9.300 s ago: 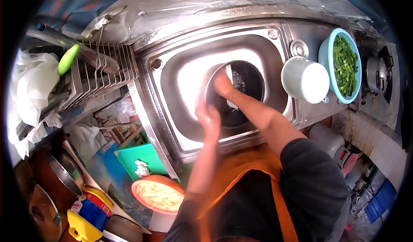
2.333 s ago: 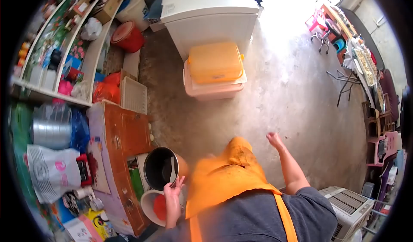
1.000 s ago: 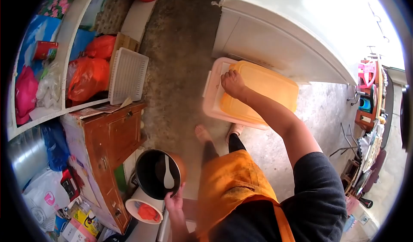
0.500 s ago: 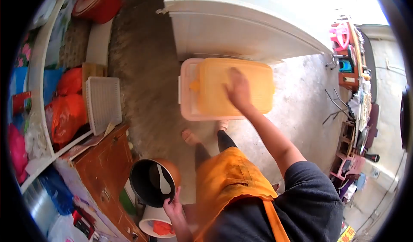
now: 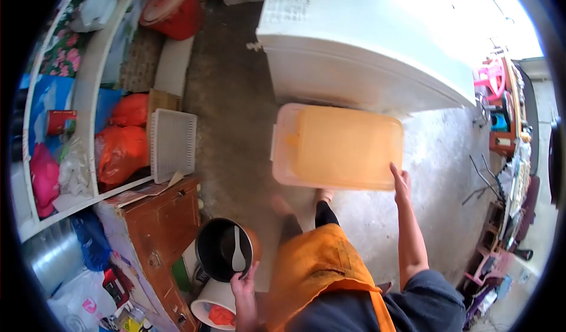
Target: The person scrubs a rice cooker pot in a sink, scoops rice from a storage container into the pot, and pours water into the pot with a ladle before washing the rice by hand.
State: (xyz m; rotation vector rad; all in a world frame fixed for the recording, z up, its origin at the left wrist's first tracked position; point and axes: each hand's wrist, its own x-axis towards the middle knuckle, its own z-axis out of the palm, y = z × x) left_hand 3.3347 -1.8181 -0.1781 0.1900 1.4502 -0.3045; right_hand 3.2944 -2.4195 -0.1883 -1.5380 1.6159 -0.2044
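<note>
My left hand (image 5: 244,277) grips the rim of a deep pot (image 5: 206,250), dark inside and copper-brown outside. The pot is tipped so its inside faces me, and a white plastic spoon (image 5: 237,254) lies in it. At the near right corner of an orange plastic lid (image 5: 348,148), my right hand (image 5: 401,181) has its thumb on top, with the other fingers partly hidden at the edge. Beneath, offset to the left, a pale pink storage box (image 5: 284,170) shows. It stands on the floor in front of my feet.
A large white chest (image 5: 342,75) stands just beyond the box. On the left are shelves with red bags (image 5: 122,152), a white basket (image 5: 174,143) and a brown cabinet (image 5: 162,214). Below the pot sits a white bucket (image 5: 203,308). Pink stools (image 5: 492,264) and racks line the right.
My right hand has moved from the middle of the orange lid to its near right corner and taken hold there. My left hand still holds the pot. The view has shifted.
</note>
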